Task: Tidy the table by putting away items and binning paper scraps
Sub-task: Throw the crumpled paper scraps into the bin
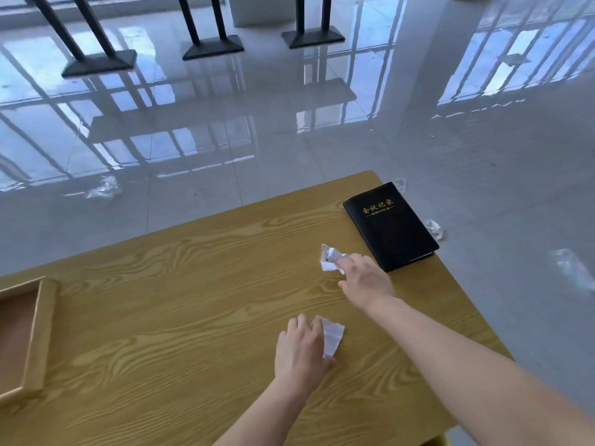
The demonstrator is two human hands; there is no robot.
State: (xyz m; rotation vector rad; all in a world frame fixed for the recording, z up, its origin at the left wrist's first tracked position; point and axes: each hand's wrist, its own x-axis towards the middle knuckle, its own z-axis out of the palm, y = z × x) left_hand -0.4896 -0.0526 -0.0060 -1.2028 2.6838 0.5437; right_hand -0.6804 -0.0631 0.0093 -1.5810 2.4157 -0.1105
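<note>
**Both hands on paper scraps beside the black notebook**

A black notebook point(391, 226) with gold lettering lies flat at the far right corner of the wood-grain counter point(193, 284), its right edge slightly overhanging the counter's side. Just left of the notebook's near corner sits a crumpled paper scrap point(331, 257). The right hand point(367, 280) reaches to it, with the fingers point(347, 261) touching its near side and the thumb held apart below. The blur hides whether they have clamped on the scrap.

Nearer the person than the notebook, and apart from it, lies a flatter paper scrap point(332, 338). The left hand point(301, 346) grips it, curled fingers over its left edge and the thumb tucked under its near corner.

Far to the left of the notebook, at the counter's opposite edge, is a shallow wooden tray point(43, 329), only partly in frame.

Past the notebook, on the glossy tiled floor point(289, 149), lie more crumpled scraps: one point(433, 228) just right of it, another point(103, 186) well off to the left.
</note>
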